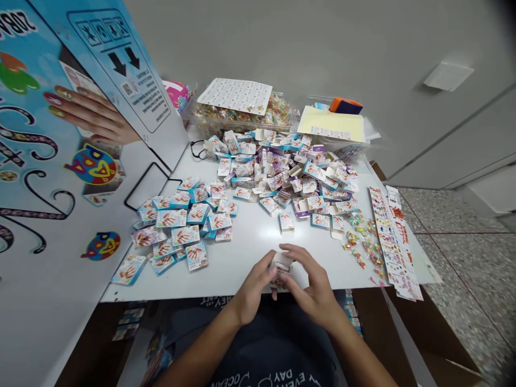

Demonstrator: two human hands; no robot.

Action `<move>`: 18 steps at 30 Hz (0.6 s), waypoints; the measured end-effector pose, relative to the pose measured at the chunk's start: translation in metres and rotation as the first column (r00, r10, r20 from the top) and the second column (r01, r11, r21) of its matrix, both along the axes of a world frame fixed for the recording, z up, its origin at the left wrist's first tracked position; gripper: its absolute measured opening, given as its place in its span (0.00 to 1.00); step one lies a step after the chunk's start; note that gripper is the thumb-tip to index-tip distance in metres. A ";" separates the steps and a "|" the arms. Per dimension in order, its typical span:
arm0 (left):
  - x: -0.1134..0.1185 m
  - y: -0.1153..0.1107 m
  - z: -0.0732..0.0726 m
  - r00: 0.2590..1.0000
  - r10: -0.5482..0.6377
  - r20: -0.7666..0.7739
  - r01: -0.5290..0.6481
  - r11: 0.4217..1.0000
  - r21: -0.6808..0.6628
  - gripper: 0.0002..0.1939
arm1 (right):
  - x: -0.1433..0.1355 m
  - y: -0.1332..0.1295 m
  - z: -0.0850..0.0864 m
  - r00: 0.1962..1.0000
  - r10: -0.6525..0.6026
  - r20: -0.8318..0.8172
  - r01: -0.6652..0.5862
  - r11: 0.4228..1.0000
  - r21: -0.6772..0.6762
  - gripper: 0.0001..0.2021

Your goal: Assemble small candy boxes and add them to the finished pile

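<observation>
At the front edge of the table, a small cardboard box [283,260] with its white flap raised sits between my two hands. My left hand [256,287] grips it from the left with thumb and fingers. On the other side my right hand [310,285] curves round it, thumb against the front and fingers near the flap. The fingers hide most of the box, so its contents cannot be made out. Just beyond my hands stands another small open box [286,222]. A large heap of open-flapped boxes [278,166] lies behind it.
Closed boxes [185,235] are piled at left, beside a big blue display carton [80,134]. Wrapped candies [365,239] and printed sticker strips [393,236] lie right. Behind stand a clear tub of candies [242,124] and another tub [350,153] under yellow paper.
</observation>
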State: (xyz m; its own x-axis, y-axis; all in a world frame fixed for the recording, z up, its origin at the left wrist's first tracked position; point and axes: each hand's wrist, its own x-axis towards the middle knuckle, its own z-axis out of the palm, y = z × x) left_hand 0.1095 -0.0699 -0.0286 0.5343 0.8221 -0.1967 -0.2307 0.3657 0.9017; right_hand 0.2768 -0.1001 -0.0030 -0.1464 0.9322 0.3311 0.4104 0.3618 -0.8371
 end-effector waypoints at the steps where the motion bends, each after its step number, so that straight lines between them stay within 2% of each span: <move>1: 0.002 -0.001 -0.002 0.999 0.044 0.010 -0.043 0.996 -0.072 0.23 | -0.003 -0.002 -0.007 0.997 -0.049 -0.061 0.052 0.997 0.058 0.22; 3: 0.008 -0.001 -0.006 0.997 0.075 -0.009 -0.075 0.989 -0.128 0.20 | -0.009 -0.005 -0.020 0.990 -0.105 -0.097 0.122 0.974 0.189 0.26; 6: 0.014 -0.002 -0.005 0.999 0.029 -0.018 -0.030 0.998 -0.048 0.13 | -0.018 -0.011 -0.035 0.984 -0.175 -0.001 0.162 0.908 0.386 0.28; 9: 0.015 -0.004 -0.001 0.997 -0.006 -0.074 0.002 0.999 -0.042 0.09 | -0.026 -0.021 -0.046 0.961 -0.276 0.014 0.237 0.847 0.476 0.28; 14: 0.010 -0.004 0.004 0.991 -0.123 -0.057 0.114 0.984 -0.134 0.08 | -0.041 -0.037 -0.057 0.921 -0.362 -0.146 0.390 0.848 0.358 0.26; 16: 0.006 0.000 0.007 0.988 -0.143 -0.063 0.135 0.984 -0.119 0.07 | -0.043 -0.038 -0.054 0.911 -0.381 -0.157 0.412 0.855 0.316 0.24; 18: 0.002 0.005 0.009 0.990 -0.125 -0.067 0.116 0.986 -0.121 0.07 | -0.042 -0.032 -0.049 0.919 -0.361 -0.156 0.390 0.889 0.241 0.18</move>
